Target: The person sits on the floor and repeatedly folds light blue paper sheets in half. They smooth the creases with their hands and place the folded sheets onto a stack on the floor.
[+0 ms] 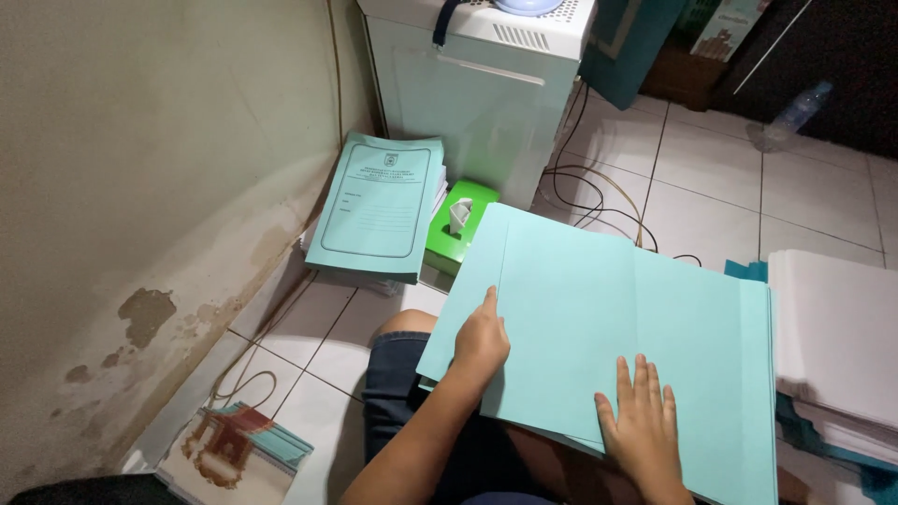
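White floor tiles (711, 201) all round, and both hands lie flat, left hand (482, 341) and right hand (644, 425) gripping nothing, steadying the teal folder (608, 327) across the lap.

A single view from a camera worn on the person's head, tilted steeply down and forward over their lap. It sits close to the hands, with the left hand (482, 339) and right hand (644, 425) low in the centre. Beyond them it takes in the tiled floor (711, 201), with a stained wall (140, 187) on the left side.
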